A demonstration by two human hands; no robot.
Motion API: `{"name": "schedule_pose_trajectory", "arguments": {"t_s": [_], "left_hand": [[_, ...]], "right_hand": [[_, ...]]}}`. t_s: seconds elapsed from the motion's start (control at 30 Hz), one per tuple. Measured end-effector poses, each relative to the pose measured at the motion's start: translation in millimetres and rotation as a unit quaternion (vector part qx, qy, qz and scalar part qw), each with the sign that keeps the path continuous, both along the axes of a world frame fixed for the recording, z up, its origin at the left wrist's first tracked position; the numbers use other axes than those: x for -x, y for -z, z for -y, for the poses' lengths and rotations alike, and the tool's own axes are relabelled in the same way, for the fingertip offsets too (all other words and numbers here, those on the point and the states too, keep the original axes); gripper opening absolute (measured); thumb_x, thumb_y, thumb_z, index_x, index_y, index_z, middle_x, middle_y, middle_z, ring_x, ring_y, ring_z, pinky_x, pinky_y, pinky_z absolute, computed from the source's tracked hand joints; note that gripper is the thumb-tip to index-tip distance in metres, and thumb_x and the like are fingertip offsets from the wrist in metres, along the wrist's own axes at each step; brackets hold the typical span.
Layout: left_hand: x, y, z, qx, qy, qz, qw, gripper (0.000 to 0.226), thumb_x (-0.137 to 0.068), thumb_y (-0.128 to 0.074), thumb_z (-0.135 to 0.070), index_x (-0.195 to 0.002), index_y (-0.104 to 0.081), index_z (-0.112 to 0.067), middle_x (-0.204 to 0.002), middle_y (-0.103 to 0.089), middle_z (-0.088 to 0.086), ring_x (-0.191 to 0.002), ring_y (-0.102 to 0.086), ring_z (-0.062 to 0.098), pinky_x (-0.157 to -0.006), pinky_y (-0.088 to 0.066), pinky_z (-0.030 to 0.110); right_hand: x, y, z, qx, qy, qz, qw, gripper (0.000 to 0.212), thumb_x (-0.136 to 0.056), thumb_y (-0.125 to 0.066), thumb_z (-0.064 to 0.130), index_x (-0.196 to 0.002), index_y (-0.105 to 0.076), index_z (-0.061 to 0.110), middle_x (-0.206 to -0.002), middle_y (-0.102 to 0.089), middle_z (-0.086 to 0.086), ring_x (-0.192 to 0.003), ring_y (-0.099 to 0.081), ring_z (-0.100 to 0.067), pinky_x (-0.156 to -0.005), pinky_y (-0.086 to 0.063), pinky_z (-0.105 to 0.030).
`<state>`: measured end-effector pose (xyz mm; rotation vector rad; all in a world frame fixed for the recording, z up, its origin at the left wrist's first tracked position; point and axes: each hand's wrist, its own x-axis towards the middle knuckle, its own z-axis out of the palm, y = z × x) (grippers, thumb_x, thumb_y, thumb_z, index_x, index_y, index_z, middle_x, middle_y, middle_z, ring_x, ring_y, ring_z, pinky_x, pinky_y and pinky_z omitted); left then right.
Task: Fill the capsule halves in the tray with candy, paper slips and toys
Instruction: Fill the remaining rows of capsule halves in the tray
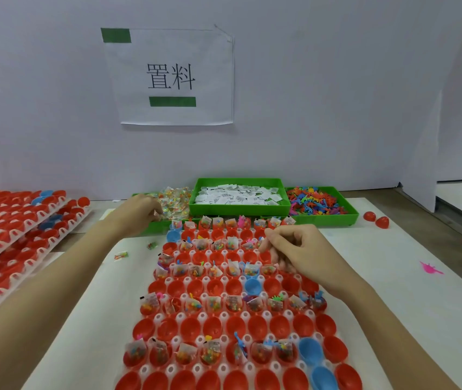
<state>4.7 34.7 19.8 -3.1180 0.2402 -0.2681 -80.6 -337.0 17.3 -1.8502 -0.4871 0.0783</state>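
Left hand [136,209] reaches forward into a heap of clear candy packets [173,202], fingers curled among them; whether it grips one I cannot tell. Right hand [297,249] hovers over the tray's far rows, fingers bent downward and loosely curled, and anything pinched in them is hidden.

On the white wall hangs a paper sign [172,77] printed with 置料, fixed with green tape. A white table [393,291] carries a long white plastic tray [210,313], its long axis running away from the viewer. Its round cups hold red capsule halves [258,325], open side up, plus a few blue ones. Alternate rows are filled with packets, slips and toys. Left, stacked trays [13,235] hold more red halves. Beyond the tray, a green bin holds white printed paper slips [238,195] and another holds small colourful plastic toys [315,201].
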Motion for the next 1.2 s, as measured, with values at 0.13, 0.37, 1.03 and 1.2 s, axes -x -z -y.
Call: {"name": "schedule_pose_trajectory", "arguments": {"t_s": [0.13, 0.37, 1.03, 1.2], "left_hand": [[3.2, 5.3, -5.1, -0.034, 0.008, 0.075, 0.997, 0.017, -0.094, -0.062, 0.002, -0.097, -0.078, -0.004, -0.097, -0.070, 0.012, -0.094, -0.059, 0.032, -0.080, -0.049, 0.040], [23.8, 3.6, -3.7, 0.039, -0.032, 0.258, 0.965, 0.014, -0.092, -0.061, 0.010, -0.100, -0.072, 0.007, -0.096, -0.065, 0.024, -0.085, -0.060, 0.044, -0.067, -0.050, 0.051], [147.0, 16.3, 81.1, 0.533, 0.089, 0.167, 0.824, 0.022, -0.099, -0.060, -0.003, -0.104, -0.075, -0.019, -0.092, -0.077, -0.008, -0.070, -0.076, 0.011, -0.070, -0.055, 0.012], [150.8, 21.2, 86.4, 0.547, 0.132, 0.131, 0.816, 0.012, -0.099, -0.058, -0.001, -0.102, -0.062, -0.012, -0.090, -0.069, 0.003, -0.072, -0.075, 0.021, -0.069, -0.059, 0.023]], "right_hand": [[-1.8, 0.4, 2.3, -0.006, 0.014, 0.000, 1.000, 0.035, -0.104, -0.057, 0.031, -0.083, -0.079, 0.014, -0.064, -0.068, -0.003, -0.051, -0.056, -0.008, -0.049, -0.044, -0.015], [-5.0, 4.4, 2.9, -0.001, 0.024, -0.003, 1.000, 0.034, -0.104, -0.058, 0.031, -0.084, -0.079, 0.013, -0.065, -0.068, -0.002, -0.053, -0.057, -0.009, -0.050, -0.044, -0.017], [-19.1, 5.9, 0.2, 0.006, 0.183, 0.171, 0.968, 0.015, -0.104, -0.056, 0.018, -0.112, -0.069, 0.016, -0.088, -0.070, 0.003, -0.081, -0.068, -0.009, -0.072, -0.056, -0.020], [-56.2, -2.6, -11.7, 0.150, 0.202, 0.214, 0.944, 0.021, -0.103, -0.055, 0.009, -0.114, -0.071, 0.018, -0.111, -0.070, 0.003, -0.096, -0.064, -0.006, -0.082, -0.051, -0.015]]}}
